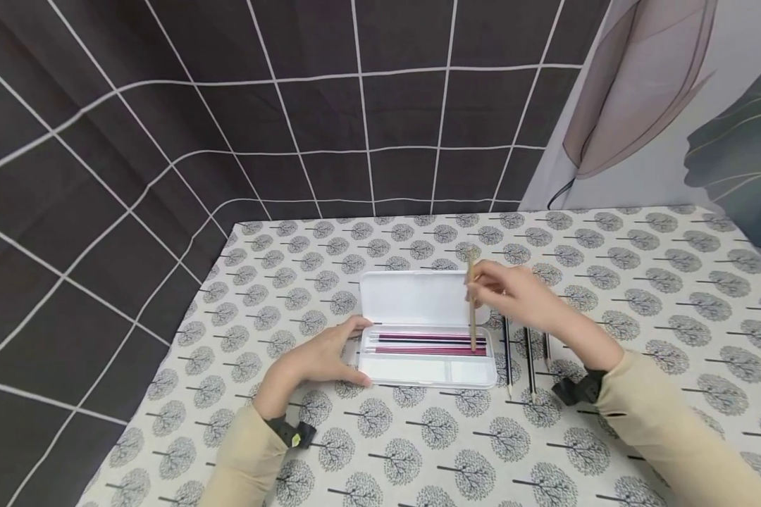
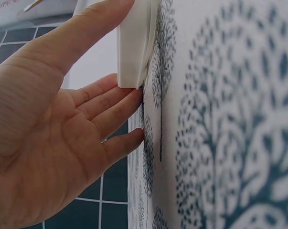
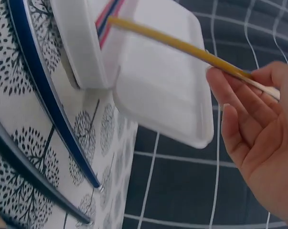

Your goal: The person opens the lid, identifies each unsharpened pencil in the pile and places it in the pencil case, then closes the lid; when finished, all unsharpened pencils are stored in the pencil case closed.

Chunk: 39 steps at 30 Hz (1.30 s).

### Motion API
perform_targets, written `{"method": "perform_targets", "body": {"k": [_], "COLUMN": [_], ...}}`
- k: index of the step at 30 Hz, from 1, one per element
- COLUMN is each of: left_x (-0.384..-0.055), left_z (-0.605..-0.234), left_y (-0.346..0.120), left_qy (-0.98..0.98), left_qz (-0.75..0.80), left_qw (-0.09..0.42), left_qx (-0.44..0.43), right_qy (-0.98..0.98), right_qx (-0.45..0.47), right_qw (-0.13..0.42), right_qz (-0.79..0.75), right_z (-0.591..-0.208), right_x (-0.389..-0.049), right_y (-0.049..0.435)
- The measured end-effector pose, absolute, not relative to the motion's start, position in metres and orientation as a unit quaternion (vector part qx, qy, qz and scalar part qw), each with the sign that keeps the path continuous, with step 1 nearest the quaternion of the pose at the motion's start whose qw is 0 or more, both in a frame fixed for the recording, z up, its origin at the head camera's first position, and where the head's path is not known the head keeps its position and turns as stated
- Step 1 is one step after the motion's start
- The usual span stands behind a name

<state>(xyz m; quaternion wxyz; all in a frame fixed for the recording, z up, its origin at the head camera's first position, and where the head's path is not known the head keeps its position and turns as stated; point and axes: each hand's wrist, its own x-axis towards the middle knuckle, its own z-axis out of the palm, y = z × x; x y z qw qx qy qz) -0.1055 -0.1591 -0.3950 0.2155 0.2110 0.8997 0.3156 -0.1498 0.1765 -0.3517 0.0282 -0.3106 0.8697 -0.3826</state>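
Observation:
A white pencil case [image 1: 412, 370] lies on the table with its lid [image 1: 412, 296] raised at the back. Several red and dark pencils [image 1: 418, 339] rest lengthwise inside its rear part. My left hand [image 1: 326, 355] holds the case's left end, thumb at the front corner and fingers toward the hinge. Above the case's right side, my right hand [image 1: 514, 292] pinches a yellow pencil [image 3: 167, 42] near its upper end. That pencil stands nearly upright in the head view, its lower end over the pencils inside; whether it touches them I cannot tell.
Dark pencils [image 1: 509, 359] lie side by side on the cloth right of the case, one partly hidden by the right wrist. A tree-patterned cloth [image 1: 418, 436] covers the table. Behind hangs a dark checked curtain [image 1: 399, 113], with a pale leaf-patterned one [image 1: 647, 91] at right.

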Motion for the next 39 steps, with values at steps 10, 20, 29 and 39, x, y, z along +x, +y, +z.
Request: {"method": "perform_targets", "body": {"k": [10, 20, 29, 39], "left_x": [-0.106, -0.106, -0.109, -0.133], "left_z": [-0.398, -0.399, -0.399, -0.382], "left_y": [-0.160, -0.160, -0.162, -0.165], "left_qy": [0.905, 0.899, 0.897, 0.909], "left_qz": [0.303, 0.318, 0.323, 0.369], "left_qw": [0.212, 0.212, 0.211, 0.081], "left_qx": [0.212, 0.214, 0.213, 0.179], "right_qy": [0.868, 0.880, 0.873, 0.868], "right_qx": [-0.405, -0.431, -0.433, -0.404], "right_qw": [0.072, 0.088, 0.102, -0.029], "right_qz": [-0.277, -0.177, -0.200, -0.286], "right_z": [-0.363, -0.381, -0.384, -0.362], "right_x": [-0.143, -0.139, -0.134, -0.147], "right_y": [0.154, 0.149, 0.160, 0.203]}}
